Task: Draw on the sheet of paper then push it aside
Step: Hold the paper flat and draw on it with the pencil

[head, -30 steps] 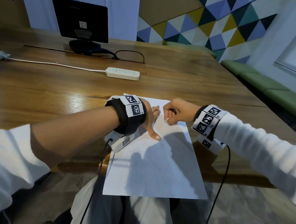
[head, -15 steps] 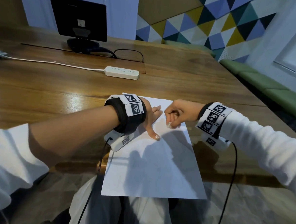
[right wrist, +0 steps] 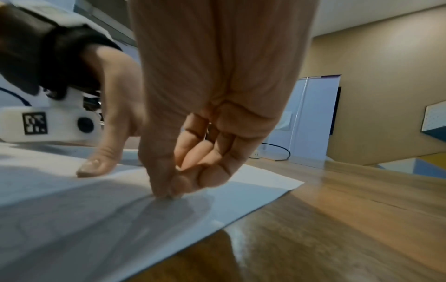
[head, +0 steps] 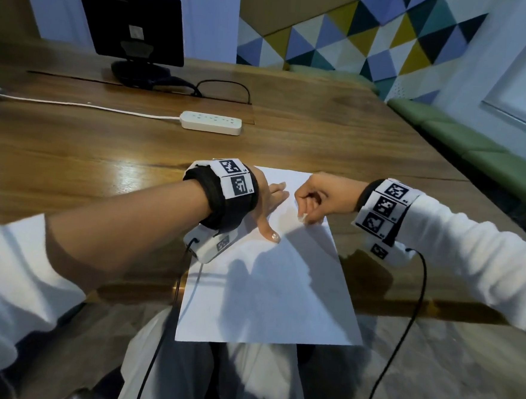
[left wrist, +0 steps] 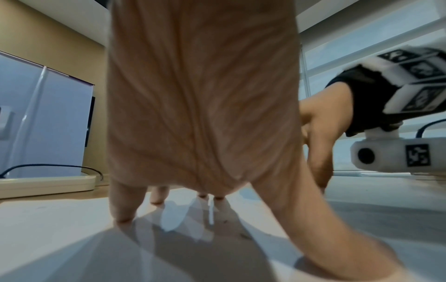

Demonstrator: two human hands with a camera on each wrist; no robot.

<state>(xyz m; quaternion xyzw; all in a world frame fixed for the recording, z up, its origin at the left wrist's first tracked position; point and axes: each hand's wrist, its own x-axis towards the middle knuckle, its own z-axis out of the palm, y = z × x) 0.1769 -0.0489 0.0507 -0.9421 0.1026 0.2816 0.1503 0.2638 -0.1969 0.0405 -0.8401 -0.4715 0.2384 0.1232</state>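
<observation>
The bench [head: 71, 161] under my arms is wood, and my sheet of paper [head: 267, 293] lies flat on it in front of me, its near part hanging past the bench edge over my lap. It is 1 thin sheet, so I judge it light, limp and quick to slide or crease; pressing flat and pushing suits it better than pinching. My left hand [head: 267, 206] lies spread on its upper left part, fingers straight, pinning it. My right hand [head: 321, 197] is curled, fingertips bunched against the paper; whether they hold a pen I cannot tell. I see no containers here
</observation>
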